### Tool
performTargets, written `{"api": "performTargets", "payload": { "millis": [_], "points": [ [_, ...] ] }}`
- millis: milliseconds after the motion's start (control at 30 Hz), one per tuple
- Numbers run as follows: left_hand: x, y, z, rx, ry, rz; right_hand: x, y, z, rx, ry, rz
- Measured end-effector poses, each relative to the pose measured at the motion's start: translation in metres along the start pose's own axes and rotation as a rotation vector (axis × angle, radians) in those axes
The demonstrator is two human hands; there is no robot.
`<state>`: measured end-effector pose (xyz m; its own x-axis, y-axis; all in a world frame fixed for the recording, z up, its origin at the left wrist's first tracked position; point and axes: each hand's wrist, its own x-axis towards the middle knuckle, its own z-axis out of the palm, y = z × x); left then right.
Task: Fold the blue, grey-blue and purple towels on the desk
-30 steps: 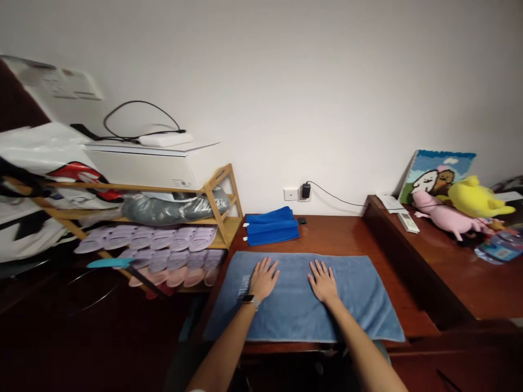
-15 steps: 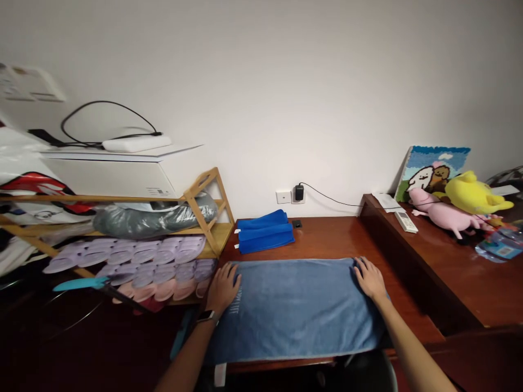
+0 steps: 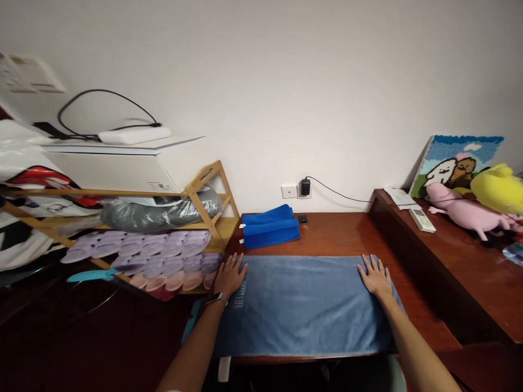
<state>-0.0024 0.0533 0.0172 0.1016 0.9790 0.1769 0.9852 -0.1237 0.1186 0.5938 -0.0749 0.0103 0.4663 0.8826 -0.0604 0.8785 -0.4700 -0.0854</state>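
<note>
A blue-grey towel (image 3: pixel 306 305) lies spread out on the reddish-brown desk (image 3: pixel 343 231), its front edge reaching the desk's edge and a white tag hanging at the lower left. My left hand (image 3: pixel 231 276) rests flat on its far left corner, fingers spread, beside pale lettering. On the far right corner my right hand (image 3: pixel 375 276) lies flat, fingers also apart. Neither hand grips anything. Behind the towel, two bright blue folded cloths (image 3: pixel 272 227) lie partly overlapping near the wall.
At left a wooden rack (image 3: pixel 229 223) holds slippers (image 3: pixel 153 247), a wrapped grey bundle and a white box (image 3: pixel 122 169). On the raised surface at right are a remote (image 3: pixel 422 220), plush toys (image 3: pixel 466 212) and a picture (image 3: pixel 457 166). A charger (image 3: pixel 305 187) is plugged into the wall.
The view has shifted slightly. My fingers have spread wider on the towel's far corners, and the towel looks a little smoother along its far edge.
</note>
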Motion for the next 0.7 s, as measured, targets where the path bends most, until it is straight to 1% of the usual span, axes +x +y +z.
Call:
{"api": "performTargets", "payload": {
  "millis": [67, 133, 200, 267, 333, 367, 400, 433, 467, 500, 533, 567, 600, 633, 700],
  "points": [
    [0.001, 0.001, -0.003, 0.007, -0.007, -0.008, 0.001, 0.000, -0.005, 0.020, -0.007, 0.034],
    [0.003, 0.005, -0.011, 0.014, -0.006, -0.026, 0.000, -0.004, -0.013, 0.032, -0.016, 0.064],
    [0.001, 0.018, -0.021, 0.003, 0.035, -0.040, -0.008, -0.018, -0.023, 0.034, 0.000, 0.076],
    [-0.009, 0.045, -0.028, -0.034, 0.100, 0.014, -0.026, -0.046, -0.030, 0.039, 0.073, 0.025],
    [-0.028, 0.085, -0.030, -0.090, 0.131, 0.169, -0.058, -0.087, -0.030, 0.068, 0.151, -0.113],
    [-0.040, 0.106, -0.028, -0.119, 0.117, 0.267, -0.077, -0.110, -0.028, 0.092, 0.164, -0.198],
    [-0.052, 0.126, -0.025, -0.145, 0.089, 0.354, -0.097, -0.132, -0.024, 0.122, 0.142, -0.289],
    [-0.065, 0.143, -0.021, -0.163, 0.061, 0.409, -0.117, -0.151, -0.020, 0.149, 0.109, -0.371],
    [-0.076, 0.154, -0.017, -0.174, 0.034, 0.431, -0.134, -0.166, -0.015, 0.172, 0.078, -0.436],
    [-0.086, 0.158, -0.014, -0.176, 0.007, 0.425, -0.148, -0.175, -0.011, 0.189, 0.046, -0.478],
    [-0.094, 0.154, -0.011, -0.169, -0.017, 0.394, -0.157, -0.178, -0.008, 0.195, 0.020, -0.491],
    [-0.100, 0.144, -0.009, -0.154, -0.035, 0.348, -0.162, -0.173, -0.007, 0.191, 0.001, -0.479],
    [-0.104, 0.127, -0.009, -0.133, -0.047, 0.298, -0.163, -0.161, -0.006, 0.176, -0.010, -0.445],
    [-0.106, 0.106, -0.009, -0.107, -0.050, 0.247, -0.161, -0.144, -0.007, 0.152, -0.015, -0.394],
    [-0.107, 0.058, -0.012, -0.060, -0.030, 0.165, -0.150, -0.097, -0.010, 0.088, -0.010, -0.269]
  ]
}}
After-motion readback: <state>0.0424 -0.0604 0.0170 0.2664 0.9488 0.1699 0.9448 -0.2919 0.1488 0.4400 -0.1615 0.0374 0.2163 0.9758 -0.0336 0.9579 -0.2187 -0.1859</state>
